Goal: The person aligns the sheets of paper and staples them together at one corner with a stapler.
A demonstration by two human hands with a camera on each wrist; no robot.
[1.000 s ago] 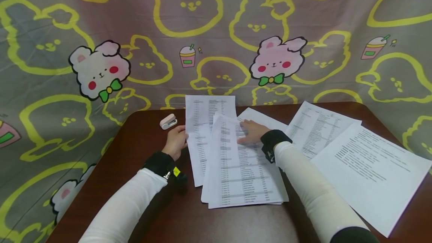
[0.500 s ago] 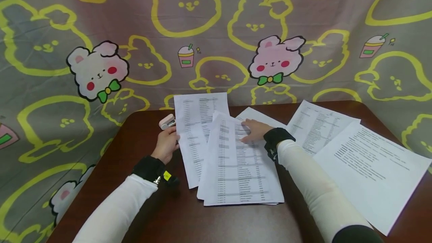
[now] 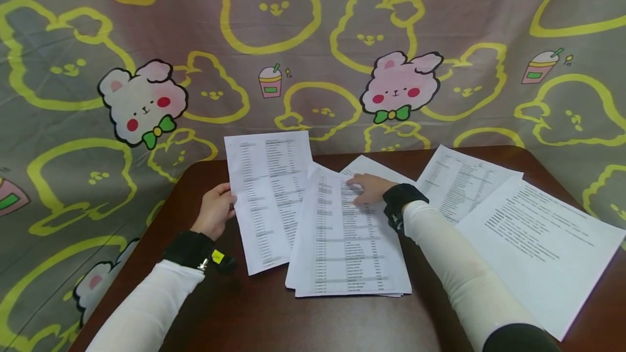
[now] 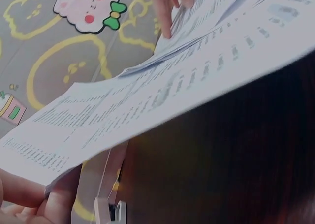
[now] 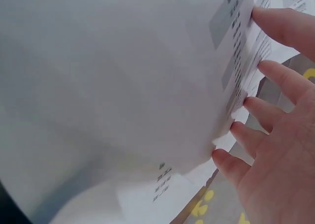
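Observation:
My left hand (image 3: 214, 212) pinches the left edge of a printed sheet (image 3: 266, 200), thumb and fingers on either side of it. This sheet is raised and tilted, its right part tucked behind a stack of printed papers (image 3: 349, 243). In the left wrist view its lower edge is lifted over the dark tabletop. My right hand (image 3: 374, 188) lies on the stack's upper part, fingers spread. From the right wrist, its fingertips (image 5: 251, 102) press at the printed paper. A small pale pink stapler (image 4: 109, 211) shows below the sheet in the left wrist view; the sheet hides it from the head view.
Right of the stack, a printed list (image 3: 462, 181) and a sheet with text lines (image 3: 538, 254) overlap, the latter reaching the table's right side. Another sheet (image 3: 374, 164) lies partly under my right hand. A patterned cloth (image 3: 313, 42) hangs behind the dark wooden table (image 3: 274, 319).
My left hand has drawn the printed sheet leftward, out from beside the stack, covering the stapler in the head view. The right hand stays on the stack, which shifted slightly left.

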